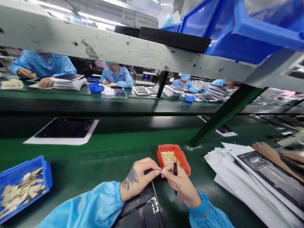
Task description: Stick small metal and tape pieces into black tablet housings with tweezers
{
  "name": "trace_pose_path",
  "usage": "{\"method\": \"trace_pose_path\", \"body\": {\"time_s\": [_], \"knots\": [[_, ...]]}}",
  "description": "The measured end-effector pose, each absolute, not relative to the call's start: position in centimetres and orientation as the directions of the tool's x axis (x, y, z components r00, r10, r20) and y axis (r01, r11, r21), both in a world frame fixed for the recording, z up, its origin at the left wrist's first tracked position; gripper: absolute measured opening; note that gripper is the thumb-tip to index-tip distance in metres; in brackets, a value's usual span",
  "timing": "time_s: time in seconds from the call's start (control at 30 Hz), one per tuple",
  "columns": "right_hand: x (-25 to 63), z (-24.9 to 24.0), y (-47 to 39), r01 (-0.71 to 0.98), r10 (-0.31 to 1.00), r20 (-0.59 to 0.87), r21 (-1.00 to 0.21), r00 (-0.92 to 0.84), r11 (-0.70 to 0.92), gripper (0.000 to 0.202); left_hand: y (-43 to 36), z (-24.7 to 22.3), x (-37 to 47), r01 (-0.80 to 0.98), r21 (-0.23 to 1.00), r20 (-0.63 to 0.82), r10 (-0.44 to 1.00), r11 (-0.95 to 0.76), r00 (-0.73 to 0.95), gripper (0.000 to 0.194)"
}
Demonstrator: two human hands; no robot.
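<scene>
My left hand (142, 175) and my right hand (179, 183) meet fingertip to fingertip over the green bench. Between their pinched fingers is a small pale piece (161, 172), mostly hidden. A slim black pen-like tool (175, 173) is also held in my right hand, roughly upright. Just behind the fingers stands a red bin (184, 161) with small beige pieces (169, 156) in it. Partly under my left hand and sleeve lies a flat black panel (140, 212) with a small metallic component area (155, 205) near its right edge.
At left stands a blue bin (48, 175) of beige and dark strips. A stack of white sheets and black panels (247, 177) lies at right, beside another person's arm (268, 153). A slanted green post (220, 117) rises behind the red bin. Overhead runs a shelf beam (106, 50).
</scene>
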State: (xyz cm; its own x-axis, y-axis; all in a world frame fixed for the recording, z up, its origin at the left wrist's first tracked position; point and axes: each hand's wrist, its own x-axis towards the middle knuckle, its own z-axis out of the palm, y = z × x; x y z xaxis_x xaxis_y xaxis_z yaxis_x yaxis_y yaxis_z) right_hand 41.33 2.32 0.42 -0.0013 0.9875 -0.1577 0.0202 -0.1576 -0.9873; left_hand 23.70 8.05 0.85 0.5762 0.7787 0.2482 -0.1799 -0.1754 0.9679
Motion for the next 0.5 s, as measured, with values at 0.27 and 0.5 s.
{"method": "trace_pose_path", "body": {"time_s": [0.27,0.5], "knots": [[44.7,0.9,2.1,0.268,0.992,0.127,-0.956,0.018,0.118,0.02,8.6,-0.7,28.8,-0.312,0.877,-0.082,0.755,0.364,0.65,0.026],[45.3,1.6,1.1,0.515,0.943,0.327,-0.82,0.064,0.249,0.02,8.3,0.3,30.3,-0.335,0.806,-0.118,0.688,0.487,0.717,0.028]]}}
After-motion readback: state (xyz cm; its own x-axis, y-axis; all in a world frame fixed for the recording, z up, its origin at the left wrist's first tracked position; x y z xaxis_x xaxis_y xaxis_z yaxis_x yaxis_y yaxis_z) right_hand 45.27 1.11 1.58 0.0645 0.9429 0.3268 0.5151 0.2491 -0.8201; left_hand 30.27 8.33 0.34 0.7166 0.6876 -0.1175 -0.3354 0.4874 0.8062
